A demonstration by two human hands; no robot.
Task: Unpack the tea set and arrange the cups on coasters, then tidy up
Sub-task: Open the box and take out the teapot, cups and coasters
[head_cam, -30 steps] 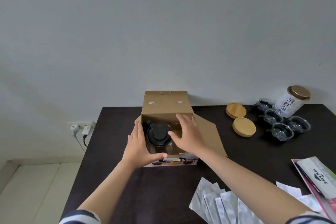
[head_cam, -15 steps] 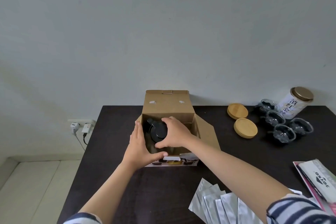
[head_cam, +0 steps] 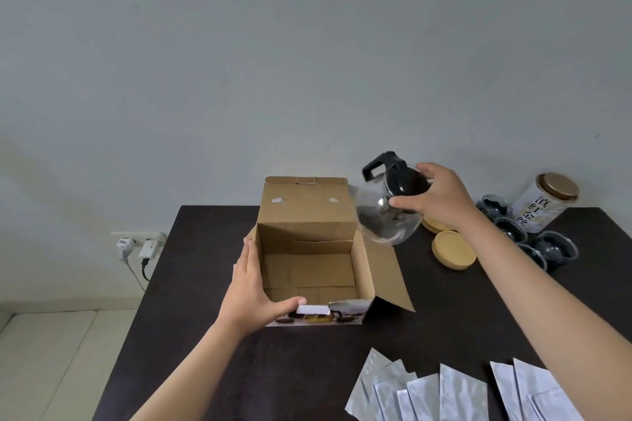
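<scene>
Glass teapot (head_cam: 388,212) gripped by right hand (head_cam: 441,196), left hand (head_cam: 254,294) steadying box (head_cam: 307,249)

two bare forearms, sleeves apparently unseen

A plain grey wall (head_cam: 307,61) is rising behind the dark table (head_cam: 212,284); left of it, a wall socket (head_cam: 136,243) is holding plugs.

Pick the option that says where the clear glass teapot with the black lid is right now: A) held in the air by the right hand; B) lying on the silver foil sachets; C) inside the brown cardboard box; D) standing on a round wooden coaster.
A: the right hand grips the clear glass teapot by its black lid, aloft beside the empty brown cardboard box.
</scene>
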